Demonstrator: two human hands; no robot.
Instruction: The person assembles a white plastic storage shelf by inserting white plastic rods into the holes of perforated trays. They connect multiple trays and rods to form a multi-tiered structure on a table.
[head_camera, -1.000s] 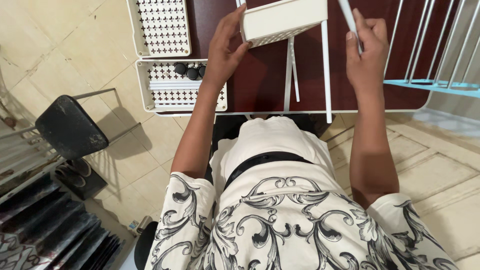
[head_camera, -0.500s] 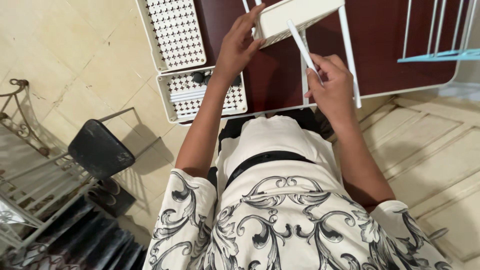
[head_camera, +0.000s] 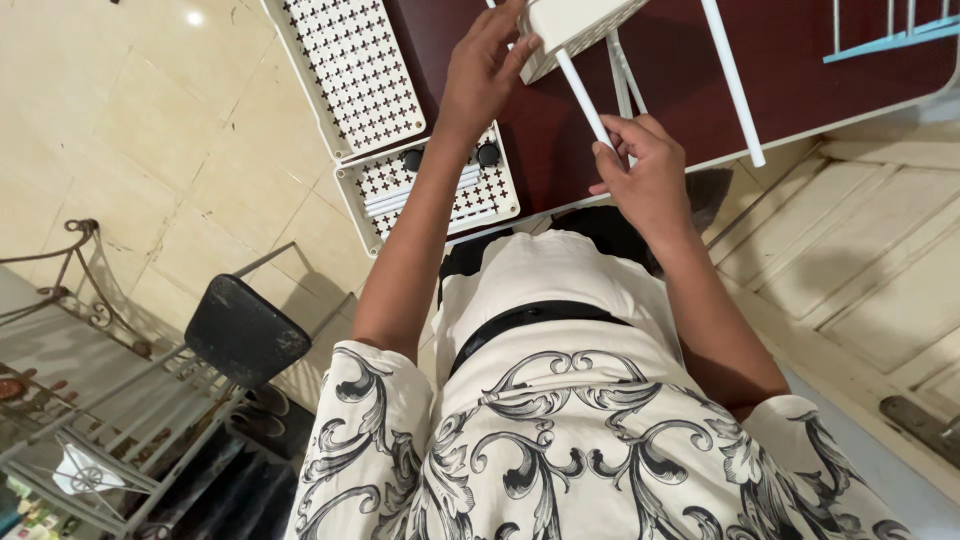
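The thin white plastic rod (head_camera: 582, 98) meets the corner of the white perforated plastic basket (head_camera: 575, 28) at a slant, so it could skid off the corner instead of seating, or flex, if pushed along that angle. The basket is steadied at only 1 corner and could tip away towards 12 o'clock under the push.

The right hand (head_camera: 645, 180) has its fingers curled tight and pressed together around the rod's lower end, the rod running up towards 11 o'clock. The left hand (head_camera: 485, 70) has its fingers moderately spread, thumb and fingertips pinching the basket's near corner, at 12 o'clock above the dark red worktop (head_camera: 800, 110).

At 9 o'clock from the hands lie 2 flat white cross-punched shelf panels (head_camera: 355, 65); the nearer carries spare white rods (head_camera: 420, 192) and small black round caps (head_camera: 488, 154).
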